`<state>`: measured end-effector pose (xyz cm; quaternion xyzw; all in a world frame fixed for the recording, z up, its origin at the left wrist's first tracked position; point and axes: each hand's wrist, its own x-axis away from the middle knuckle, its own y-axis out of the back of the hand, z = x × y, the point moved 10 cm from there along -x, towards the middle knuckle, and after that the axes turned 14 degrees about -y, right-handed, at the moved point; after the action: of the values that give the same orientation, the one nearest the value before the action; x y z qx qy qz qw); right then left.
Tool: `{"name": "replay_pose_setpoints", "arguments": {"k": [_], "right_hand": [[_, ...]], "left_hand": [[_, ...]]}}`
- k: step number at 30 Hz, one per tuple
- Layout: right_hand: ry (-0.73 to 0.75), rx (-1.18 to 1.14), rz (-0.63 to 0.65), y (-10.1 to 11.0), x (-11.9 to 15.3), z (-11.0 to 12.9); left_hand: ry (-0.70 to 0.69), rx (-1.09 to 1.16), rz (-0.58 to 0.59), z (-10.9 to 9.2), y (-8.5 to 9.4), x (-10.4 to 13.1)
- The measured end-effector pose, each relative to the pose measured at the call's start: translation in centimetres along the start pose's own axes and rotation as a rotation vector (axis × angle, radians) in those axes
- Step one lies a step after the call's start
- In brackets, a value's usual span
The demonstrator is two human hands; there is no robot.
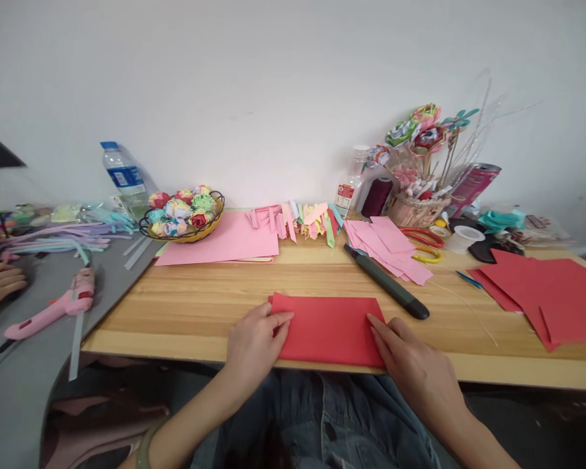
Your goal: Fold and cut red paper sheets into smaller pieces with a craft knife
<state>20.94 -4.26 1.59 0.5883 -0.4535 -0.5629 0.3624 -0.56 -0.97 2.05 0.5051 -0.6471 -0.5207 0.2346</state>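
Head view: folded red paper [329,331] lies bottom-centre between left fingers [286,319] and right fingers [375,324], both pinching its edges.

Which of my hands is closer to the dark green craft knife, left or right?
Right. Your right hand is just below the knife, near its rounded end; your left hand is farther off, at the red paper's left edge.
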Motion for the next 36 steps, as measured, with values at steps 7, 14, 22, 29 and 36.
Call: {"name": "replay_pose_setpoints", "arguments": {"k": [7, 14, 22, 29, 36], "right_hand": [[0.034, 0.072, 0.019, -0.6, -0.4, 0.0], [0.055, 0.058, -0.026, -0.3, -0.5, 0.2], [0.06, 0.093, -0.001, -0.8, -0.4, 0.1], [0.032, 0.093, 0.021, -0.9, -0.3, 0.0], [-0.01, 0.116, 0.029, -0.8, -0.7, 0.1]], "left_hand": [[0.001, -0.013, -0.012, 0.4, 0.0, 0.0], [0.03, -0.076, 0.026, 1.0, -0.4, -0.4], [-0.108, -0.201, -0.094, -0.3, 0.2, -0.3], [-0.13, -0.286, -0.149, -0.4, 0.3, 0.0], [-0.169, -0.278, -0.161, -0.5, 0.5, -0.6]]}}
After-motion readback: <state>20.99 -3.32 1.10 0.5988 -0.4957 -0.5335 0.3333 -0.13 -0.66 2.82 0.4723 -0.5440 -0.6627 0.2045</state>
